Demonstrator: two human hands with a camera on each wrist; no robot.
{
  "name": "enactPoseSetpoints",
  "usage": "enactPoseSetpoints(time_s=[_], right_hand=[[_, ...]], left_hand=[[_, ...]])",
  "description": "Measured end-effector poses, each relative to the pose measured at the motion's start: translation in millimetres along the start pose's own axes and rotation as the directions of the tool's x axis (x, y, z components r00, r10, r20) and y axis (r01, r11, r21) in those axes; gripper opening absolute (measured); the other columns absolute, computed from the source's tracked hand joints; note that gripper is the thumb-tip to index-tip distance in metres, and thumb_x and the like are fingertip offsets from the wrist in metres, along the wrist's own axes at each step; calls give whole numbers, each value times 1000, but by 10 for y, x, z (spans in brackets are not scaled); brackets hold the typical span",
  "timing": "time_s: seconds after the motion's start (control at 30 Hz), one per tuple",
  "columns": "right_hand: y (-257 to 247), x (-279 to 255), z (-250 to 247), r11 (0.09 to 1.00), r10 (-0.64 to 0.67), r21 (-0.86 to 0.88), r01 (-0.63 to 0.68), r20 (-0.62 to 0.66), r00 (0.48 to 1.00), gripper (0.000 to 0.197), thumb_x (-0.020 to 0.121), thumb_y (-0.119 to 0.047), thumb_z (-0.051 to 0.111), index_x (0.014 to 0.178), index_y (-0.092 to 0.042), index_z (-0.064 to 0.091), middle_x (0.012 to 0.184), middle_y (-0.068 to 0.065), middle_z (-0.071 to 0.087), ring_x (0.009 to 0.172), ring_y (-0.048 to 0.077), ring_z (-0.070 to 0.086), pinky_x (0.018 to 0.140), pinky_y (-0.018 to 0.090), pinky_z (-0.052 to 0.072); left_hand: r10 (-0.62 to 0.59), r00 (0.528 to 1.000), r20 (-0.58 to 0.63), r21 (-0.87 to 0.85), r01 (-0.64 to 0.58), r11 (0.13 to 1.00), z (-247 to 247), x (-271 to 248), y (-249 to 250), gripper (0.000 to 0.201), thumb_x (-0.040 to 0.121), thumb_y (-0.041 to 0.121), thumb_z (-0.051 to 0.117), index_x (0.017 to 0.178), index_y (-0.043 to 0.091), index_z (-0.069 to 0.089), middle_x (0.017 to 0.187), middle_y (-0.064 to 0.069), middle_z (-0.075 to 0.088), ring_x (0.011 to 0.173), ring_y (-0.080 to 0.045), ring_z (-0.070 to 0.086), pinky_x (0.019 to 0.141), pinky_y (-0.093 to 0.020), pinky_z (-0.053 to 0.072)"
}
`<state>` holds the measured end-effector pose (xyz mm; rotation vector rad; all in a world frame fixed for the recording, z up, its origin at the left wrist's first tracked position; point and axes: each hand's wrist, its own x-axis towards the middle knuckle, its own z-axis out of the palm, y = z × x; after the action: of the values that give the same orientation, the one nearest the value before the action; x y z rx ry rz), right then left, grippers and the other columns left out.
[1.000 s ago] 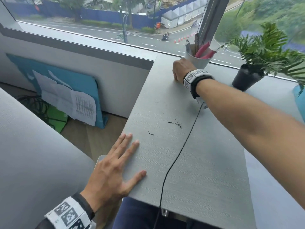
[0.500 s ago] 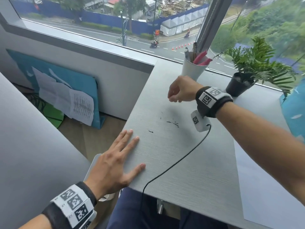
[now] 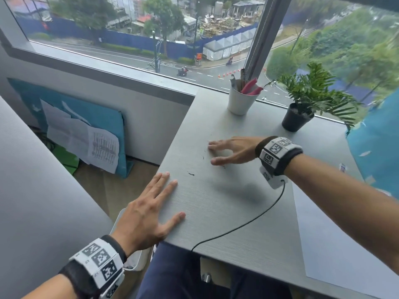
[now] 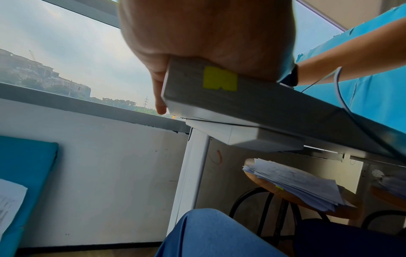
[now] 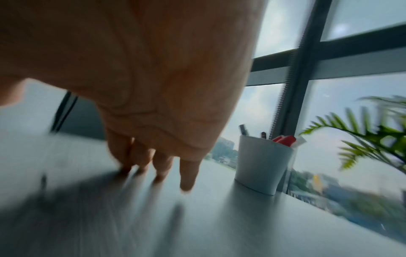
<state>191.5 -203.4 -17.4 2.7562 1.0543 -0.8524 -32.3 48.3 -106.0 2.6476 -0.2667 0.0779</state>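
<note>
A grey desk (image 3: 237, 212) is standing against a big window (image 3: 129, 22). The left hand (image 3: 146, 214) is lying flat on its near left corner, the right hand (image 3: 233, 149) farther, fingers straight, both holding nothing. Between them a dark sliver (image 3: 191, 174) is lying left-to-right.

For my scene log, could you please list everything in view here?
grey wood-grain desk: one, grey, beside the window
white tapered cup: one, white, desk's far edge, holding red-handled tools
leafy potted plant: one, green in black pot, right of cup
tiny dark scraps: several, black, mid-desk beside right grip
thin black cable: one, black, from right wristband over desk's near edge
white paper sheet: one, white, desk's right side
blue flat board: one, blue, leaning on wall left of desk
paper stack: one, white, on wooden stool under desk
left grip: one, flat on desk's near corner
right grip: one, fingertips on desk
</note>
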Motion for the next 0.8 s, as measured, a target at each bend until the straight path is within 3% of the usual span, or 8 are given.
enactPoseSetpoints(time_s=[0.07, 0.13, 0.27, 0.37, 0.5, 0.6, 0.7, 0.8], right_hand=[[-28, -5, -149, 994, 36, 112, -19, -158, 987, 81, 83, -79, 37, 145, -28, 45, 153, -8, 40, 141, 15, 37, 109, 28, 23], [0, 153, -294, 984, 132, 150, -94, -274, 953, 78, 90, -71, 36, 147, -18, 42, 154, 0, 40, 141, 20, 36, 111, 29, 24], [-22, 472, -201, 964, 266, 15, -265, -47, 963, 113, 77, -89, 19, 156, -9, 3, 164, 9, -1, 151, 23, 5, 123, 42, 9], [-227, 400, 39, 981, 175, -87, -173, 10, 985, 126, 66, -97, 19, 154, -13, -16, 161, 5, -23, 150, 22, -15, 123, 44, 1], [-534, 9, 320, 996, -22, -90, 27, 56, 998, 120, 71, -93, 26, 154, -16, -16, 161, 0, -23, 148, 13, -18, 123, 35, -4], [-649, -186, 327, 995, -98, 23, 98, 30, 995, 109, 79, -86, 28, 156, -19, -10, 163, -4, -16, 149, 9, -12, 122, 30, -5], [-514, -176, 205, 994, 9, 114, -1, -67, 998, 110, 77, -86, 23, 156, -15, -7, 163, 0, -13, 150, 11, -9, 122, 32, -4], [-389, -64, 216, 976, 210, 69, -209, -18, 978, 122, 70, -93, 18, 155, -10, -10, 163, 6, -16, 150, 17, -11, 123, 36, -3]], left_hand=[[-6, 1000, 5, 5, 5, 1000, 2, -5, 0, 89, 85, 80, 36, 158, 31, 23, 166, 15, 3, 150, 4, -9, 112, -28, 24], [-10, 1000, 11, 6, 10, 1000, -15, -7, 7, 89, 85, 80, 35, 158, 32, 22, 166, 16, 2, 149, 5, -10, 112, -29, 26], [-24, 1000, 12, -9, 24, 1000, -33, -10, 27, 89, 84, 80, 36, 158, 31, 24, 166, 16, 3, 149, 6, -9, 114, -33, 29], [-33, 999, 2, -11, 33, 999, -27, 4, 32, 87, 84, 79, 38, 157, 31, 27, 166, 15, 6, 149, 5, -7, 111, -37, 37], [-31, 999, 12, 1, 31, 1000, -25, 5, 31, 89, 83, 80, 36, 157, 31, 28, 166, 14, 7, 150, 5, -7, 112, -39, 36], [-35, 999, 17, 4, 35, 999, -22, 3, 19, 91, 82, 82, 34, 157, 31, 26, 167, 13, 7, 150, 4, -6, 113, -41, 35], [-40, 999, 16, 15, 40, 999, -10, -3, 17, 91, 82, 82, 34, 157, 31, 26, 167, 12, 7, 150, 3, -6, 114, -42, 34], [-45, 999, 15, 20, 45, 999, -2, 3, 10, 90, 82, 81, 35, 157, 31, 26, 167, 11, 8, 151, 1, -4, 115, -45, 33]])
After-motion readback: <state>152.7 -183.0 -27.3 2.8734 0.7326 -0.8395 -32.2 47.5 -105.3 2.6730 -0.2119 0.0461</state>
